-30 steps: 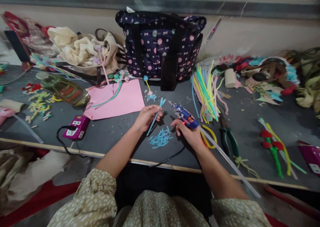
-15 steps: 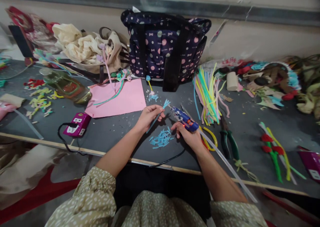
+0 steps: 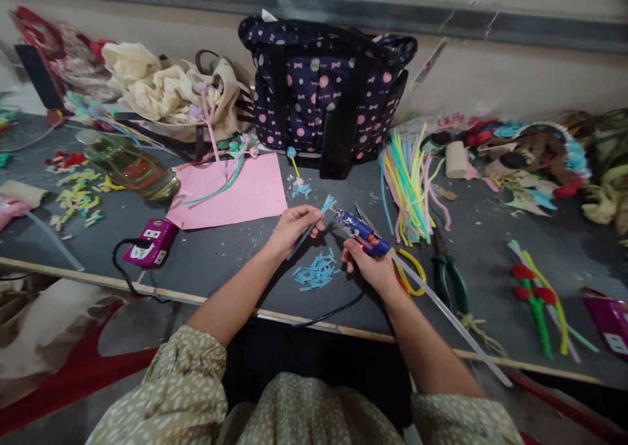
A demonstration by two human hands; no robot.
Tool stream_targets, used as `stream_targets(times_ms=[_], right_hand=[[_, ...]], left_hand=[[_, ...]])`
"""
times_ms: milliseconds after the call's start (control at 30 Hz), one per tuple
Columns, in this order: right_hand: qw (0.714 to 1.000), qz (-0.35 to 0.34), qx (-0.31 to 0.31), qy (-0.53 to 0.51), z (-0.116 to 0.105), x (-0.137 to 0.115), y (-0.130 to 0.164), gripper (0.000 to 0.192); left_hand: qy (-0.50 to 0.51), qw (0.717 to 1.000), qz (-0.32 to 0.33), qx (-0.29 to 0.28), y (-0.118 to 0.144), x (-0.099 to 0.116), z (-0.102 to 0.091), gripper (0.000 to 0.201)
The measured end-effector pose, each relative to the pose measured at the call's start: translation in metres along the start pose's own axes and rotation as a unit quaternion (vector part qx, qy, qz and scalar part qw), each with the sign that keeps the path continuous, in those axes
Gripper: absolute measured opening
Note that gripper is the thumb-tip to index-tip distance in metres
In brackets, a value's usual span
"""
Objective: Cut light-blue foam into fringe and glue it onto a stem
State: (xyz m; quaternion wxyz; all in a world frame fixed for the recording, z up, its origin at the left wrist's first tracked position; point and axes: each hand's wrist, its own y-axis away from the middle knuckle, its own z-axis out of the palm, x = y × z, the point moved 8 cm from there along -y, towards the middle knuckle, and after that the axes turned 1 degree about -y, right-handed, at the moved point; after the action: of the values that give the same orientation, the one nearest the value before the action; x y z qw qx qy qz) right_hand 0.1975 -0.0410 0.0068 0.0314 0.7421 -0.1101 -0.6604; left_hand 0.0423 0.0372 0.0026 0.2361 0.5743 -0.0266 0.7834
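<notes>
Between the thumb and fingers of my left hand (image 3: pixel 297 228) is a blue pipe cleaner (image 3: pixel 328 203), its top fanned out in short blue pieces and its stem slanting down below the hand. My right hand (image 3: pixel 370 262) is wrapped round a blue hot glue gun (image 3: pixel 360 231). The gun's nozzle is right by the blue tips; whether it touches them I cannot tell. A long clear glue stick (image 3: pixel 441 307) sticks out of its back. Below, on the table, lies a pile of short cut blue pieces (image 3: pixel 316 271).
Yellow-handled scissors (image 3: pixel 418 271) and green-handled pliers (image 3: pixel 458 284) lie right of the glue gun. Behind are a bundle of pipe cleaners (image 3: pixel 407 183), a patterned bag (image 3: pixel 304 91) and a phone (image 3: pixel 337 144). Leftward are pink paper (image 3: pixel 230 199), a bottle (image 3: pixel 132 170) and a purple power socket (image 3: pixel 152 242).
Both hands stay in nearly the same place. The fingers of my right hand have shifted slightly on the glue gun, and its nozzle is a touch closer to the blue tips.
</notes>
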Motion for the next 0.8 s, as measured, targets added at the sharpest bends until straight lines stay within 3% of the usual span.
stream_targets(times_ms=[800], right_hand=[[1.000,0.016,0.016,0.006,-0.0027,-0.0031,0.0019,0.051]], left_hand=[[0.000,1.000,0.004,0.000,0.0014,0.0025,0.0012,0.019]])
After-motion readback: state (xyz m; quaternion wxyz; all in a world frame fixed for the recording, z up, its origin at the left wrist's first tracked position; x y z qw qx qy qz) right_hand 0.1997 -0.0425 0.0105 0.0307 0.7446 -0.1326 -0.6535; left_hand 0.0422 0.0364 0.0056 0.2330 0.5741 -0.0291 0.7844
